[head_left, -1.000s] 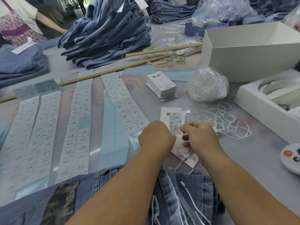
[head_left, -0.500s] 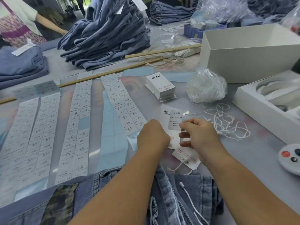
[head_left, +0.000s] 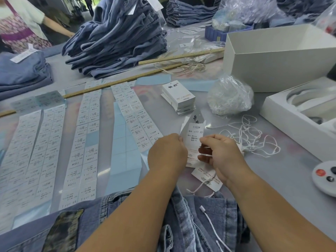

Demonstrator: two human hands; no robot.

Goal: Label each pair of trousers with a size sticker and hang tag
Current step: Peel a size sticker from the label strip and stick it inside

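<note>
Both hands meet near the middle of the desk, just beyond the waistband of the jeans lying at the near edge. The left hand pinches the left edge of a white hang tag, and the right hand has curled fingers pinching the right edge of a size sticker printed "1103# XS", which lies on the tag between the two hands. A second tag with string lies under the right wrist. Sticker strips lie to the left, loose white strings to the right.
</note>
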